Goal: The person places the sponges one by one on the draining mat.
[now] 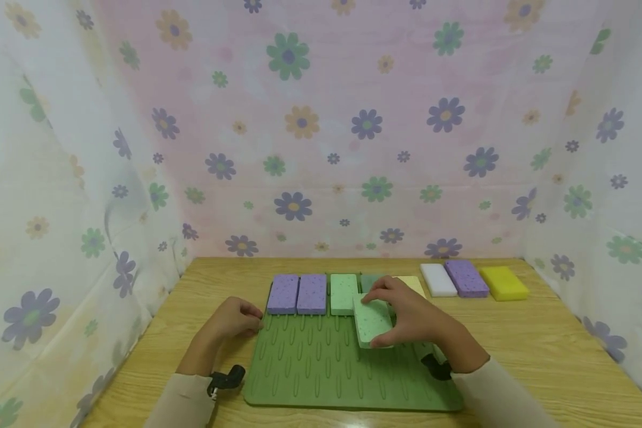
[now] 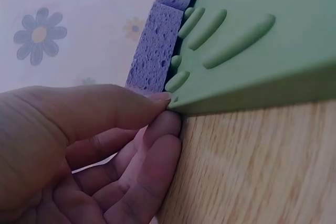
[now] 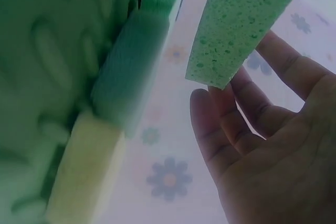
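My right hand (image 1: 414,315) grips a light green sponge (image 1: 373,321) between thumb and fingers, held above a green ridged mat (image 1: 310,368). In the right wrist view the speckled face of this sponge (image 3: 236,30) hangs off the mat. At the mat's left edge, my left hand (image 1: 235,318) pinches the rim; its thumb (image 2: 131,106) lies beside a purple sponge (image 2: 152,51). Along the mat's back stand two purple sponges, another light green sponge (image 1: 343,294), a grey-green sponge (image 1: 371,282) and a pale yellow sponge (image 1: 411,285), the last two partly hidden by my right hand.
On the wooden table (image 1: 513,351), right of the mat, a white sponge (image 1: 438,280), a purple sponge (image 1: 466,279) and a bright yellow sponge (image 1: 504,283) lie in a row. Flowered cloth (image 1: 321,131) walls off the back and both sides.
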The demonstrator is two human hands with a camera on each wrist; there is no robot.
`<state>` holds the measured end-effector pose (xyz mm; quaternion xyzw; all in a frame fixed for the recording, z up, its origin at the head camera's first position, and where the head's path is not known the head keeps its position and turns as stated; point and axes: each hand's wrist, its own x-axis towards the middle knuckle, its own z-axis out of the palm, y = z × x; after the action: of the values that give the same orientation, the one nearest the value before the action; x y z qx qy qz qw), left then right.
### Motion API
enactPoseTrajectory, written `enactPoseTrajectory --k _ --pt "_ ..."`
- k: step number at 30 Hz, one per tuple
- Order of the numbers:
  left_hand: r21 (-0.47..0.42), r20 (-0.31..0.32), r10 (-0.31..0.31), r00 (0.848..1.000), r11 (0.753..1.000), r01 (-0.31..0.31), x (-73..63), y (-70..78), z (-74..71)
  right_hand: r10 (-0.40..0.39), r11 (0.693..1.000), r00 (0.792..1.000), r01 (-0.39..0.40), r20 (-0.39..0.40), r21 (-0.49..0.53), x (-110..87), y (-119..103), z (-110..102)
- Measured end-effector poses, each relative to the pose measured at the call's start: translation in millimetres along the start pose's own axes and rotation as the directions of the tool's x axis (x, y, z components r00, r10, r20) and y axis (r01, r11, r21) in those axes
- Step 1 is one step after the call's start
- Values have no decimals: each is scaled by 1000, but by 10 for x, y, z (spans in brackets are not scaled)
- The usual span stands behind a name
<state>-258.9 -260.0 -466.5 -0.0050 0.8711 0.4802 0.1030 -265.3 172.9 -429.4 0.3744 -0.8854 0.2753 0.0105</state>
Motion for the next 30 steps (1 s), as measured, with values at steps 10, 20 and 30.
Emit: enactPoseTrajectory --k 10,20,30 --pt "-26 29 3 1000 1000 -2 -3 9 -15 22 1000 999 -22 24 -7 156 -187 158" --pt "-23 80 47 996 999 -45 33 -72 -47 -9 999 999 10 34 -44 307 -350 290" --pt "-30 84 29 996 999 -27 49 -84 -48 10 1000 997 -9 75 -26 437 -513 400"
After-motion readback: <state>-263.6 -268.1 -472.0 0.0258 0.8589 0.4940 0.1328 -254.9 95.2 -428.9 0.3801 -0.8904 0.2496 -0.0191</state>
